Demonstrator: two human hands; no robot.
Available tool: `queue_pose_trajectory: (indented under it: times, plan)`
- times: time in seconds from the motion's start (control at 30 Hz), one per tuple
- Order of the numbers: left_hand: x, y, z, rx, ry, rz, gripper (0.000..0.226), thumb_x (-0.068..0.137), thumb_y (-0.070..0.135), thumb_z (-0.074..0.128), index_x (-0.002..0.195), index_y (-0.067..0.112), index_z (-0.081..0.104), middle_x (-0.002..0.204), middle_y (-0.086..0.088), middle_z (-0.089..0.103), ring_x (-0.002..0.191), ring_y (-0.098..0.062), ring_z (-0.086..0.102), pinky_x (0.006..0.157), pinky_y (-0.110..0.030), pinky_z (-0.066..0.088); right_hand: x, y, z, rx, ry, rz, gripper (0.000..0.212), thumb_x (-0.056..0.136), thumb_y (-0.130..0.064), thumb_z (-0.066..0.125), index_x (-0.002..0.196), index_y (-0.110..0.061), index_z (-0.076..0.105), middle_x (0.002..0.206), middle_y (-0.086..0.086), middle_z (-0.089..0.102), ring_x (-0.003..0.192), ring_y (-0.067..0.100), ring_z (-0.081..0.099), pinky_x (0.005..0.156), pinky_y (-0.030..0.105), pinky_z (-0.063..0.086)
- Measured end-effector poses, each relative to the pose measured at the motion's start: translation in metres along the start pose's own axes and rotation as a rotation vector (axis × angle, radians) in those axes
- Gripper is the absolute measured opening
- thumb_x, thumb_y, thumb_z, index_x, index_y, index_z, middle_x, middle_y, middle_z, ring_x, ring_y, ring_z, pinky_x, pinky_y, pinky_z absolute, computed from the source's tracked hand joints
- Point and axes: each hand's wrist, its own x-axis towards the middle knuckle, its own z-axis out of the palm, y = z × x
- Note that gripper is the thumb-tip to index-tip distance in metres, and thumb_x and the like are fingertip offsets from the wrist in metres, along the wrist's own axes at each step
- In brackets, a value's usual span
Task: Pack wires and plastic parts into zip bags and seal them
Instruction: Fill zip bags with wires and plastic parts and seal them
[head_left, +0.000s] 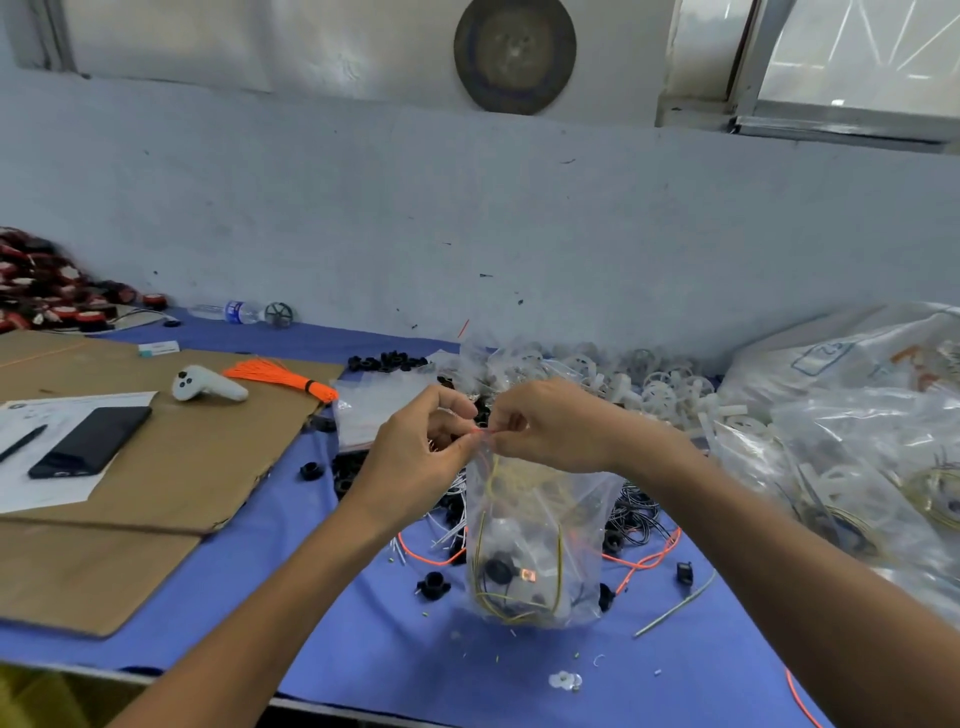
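Note:
A clear zip bag (535, 540) hangs above the blue table (363, 649), filled with yellow wires, black plastic parts and a white part. My left hand (415, 452) and my right hand (550, 426) both pinch its red zip strip at the top, fingertips nearly touching. Behind the bag lie loose black plastic parts (343, 473), orange wires (644, 561) and thin white and black wires (634, 519). A stack of empty zip bags (374, 405) lies just behind my left hand.
White plastic wheels (654, 384) are heaped at the back. Big clear bags of packed parts (857, 441) fill the right side. Cardboard sheets (171, 457) on the left carry a phone (88, 441), a white controller (208, 384) and an orange wire bundle (280, 376).

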Motion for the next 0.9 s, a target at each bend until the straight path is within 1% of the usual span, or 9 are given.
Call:
queue_pose_trajectory:
  times: [0.07, 0.17, 0.3, 0.47, 0.57, 0.63, 0.77, 0.83, 0.9]
  plan:
    - [0.0, 0.001, 0.0, 0.037, -0.037, -0.013, 0.016, 0.089, 0.028, 0.072, 0.098, 0.037, 0.062, 0.083, 0.009, 0.072, 0.057, 0.0, 0.054, 0.057, -0.014, 0.043, -0.001, -0.001, 0.003, -0.016, 0.013, -0.019, 0.027, 0.094, -0.039, 0.059, 0.088, -0.013, 0.065, 0.086, 0.002, 0.067, 0.083, 0.022, 0.06, 0.077, 0.04, 0.048]
    - [-0.001, 0.0, -0.002, 0.122, -0.069, -0.019, 0.002, 0.092, 0.03, 0.069, 0.093, 0.033, 0.069, 0.075, 0.017, 0.068, 0.058, 0.003, 0.054, 0.056, -0.012, 0.041, -0.004, 0.0, 0.006, -0.013, 0.05, -0.037, 0.031, 0.095, -0.043, 0.057, 0.087, -0.014, 0.063, 0.087, 0.0, 0.064, 0.083, 0.021, 0.057, 0.077, 0.039, 0.047]
    - [-0.003, -0.001, -0.001, 0.205, -0.073, -0.036, 0.007, 0.096, 0.029, 0.062, 0.09, 0.032, 0.063, 0.071, 0.019, 0.062, 0.059, 0.0, 0.05, 0.059, -0.018, 0.039, -0.008, 0.005, 0.009, -0.073, 0.083, -0.039, 0.028, 0.096, -0.043, 0.055, 0.09, -0.016, 0.061, 0.09, -0.004, 0.058, 0.081, 0.016, 0.053, 0.077, 0.036, 0.046]
    - [-0.005, 0.005, 0.004, 0.278, -0.092, 0.005, 0.007, 0.097, 0.035, 0.061, 0.094, 0.029, 0.063, 0.07, 0.031, 0.058, 0.059, 0.008, 0.051, 0.054, -0.008, 0.035, -0.011, 0.003, 0.015, -0.093, 0.127, -0.07, 0.021, 0.098, -0.036, 0.054, 0.09, -0.017, 0.059, 0.089, -0.007, 0.052, 0.077, 0.014, 0.048, 0.073, 0.033, 0.042]
    - [-0.005, 0.002, 0.003, 0.336, -0.075, 0.008, 0.006, 0.098, 0.031, 0.058, 0.095, 0.028, 0.061, 0.077, 0.021, 0.06, 0.064, 0.006, 0.051, 0.056, -0.012, 0.033, -0.015, 0.006, 0.013, -0.097, 0.127, -0.042, 0.021, 0.096, -0.04, 0.054, 0.094, -0.02, 0.06, 0.094, -0.007, 0.055, 0.082, 0.014, 0.051, 0.074, 0.032, 0.042]
    - [-0.005, 0.0, 0.003, 0.357, -0.073, 0.007, 0.005, 0.098, 0.029, 0.057, 0.095, 0.028, 0.06, 0.083, 0.015, 0.061, 0.068, 0.004, 0.052, 0.058, -0.014, 0.033, -0.016, 0.008, 0.012, -0.105, 0.122, -0.029, 0.015, 0.095, -0.035, 0.055, 0.093, -0.021, 0.059, 0.096, -0.006, 0.056, 0.086, 0.017, 0.054, 0.075, 0.033, 0.043]
    - [-0.004, 0.003, 0.005, 0.4, -0.085, 0.033, 0.005, 0.096, 0.037, 0.061, 0.095, 0.031, 0.062, 0.087, 0.018, 0.06, 0.083, 0.002, 0.054, 0.066, -0.014, 0.039, -0.014, 0.006, 0.016, -0.111, 0.125, -0.028, 0.011, 0.095, -0.03, 0.055, 0.093, -0.02, 0.06, 0.096, -0.005, 0.056, 0.087, 0.018, 0.055, 0.078, 0.037, 0.045]
    - [-0.004, 0.004, 0.004, 0.417, -0.092, 0.03, 0.006, 0.096, 0.038, 0.061, 0.095, 0.032, 0.062, 0.089, 0.019, 0.06, 0.086, 0.002, 0.054, 0.07, -0.018, 0.043, -0.015, 0.006, 0.016, -0.086, 0.123, -0.025, 0.015, 0.096, -0.035, 0.054, 0.095, -0.021, 0.061, 0.097, -0.006, 0.056, 0.088, 0.017, 0.055, 0.077, 0.035, 0.044]
    - [-0.004, 0.003, 0.004, 0.426, -0.09, 0.021, 0.004, 0.096, 0.034, 0.06, 0.094, 0.032, 0.061, 0.087, 0.018, 0.059, 0.085, 0.002, 0.053, 0.069, -0.022, 0.041, -0.017, 0.007, 0.014, -0.089, 0.115, -0.007, 0.021, 0.095, -0.041, 0.053, 0.097, -0.022, 0.061, 0.098, -0.007, 0.056, 0.087, 0.016, 0.054, 0.076, 0.034, 0.044]
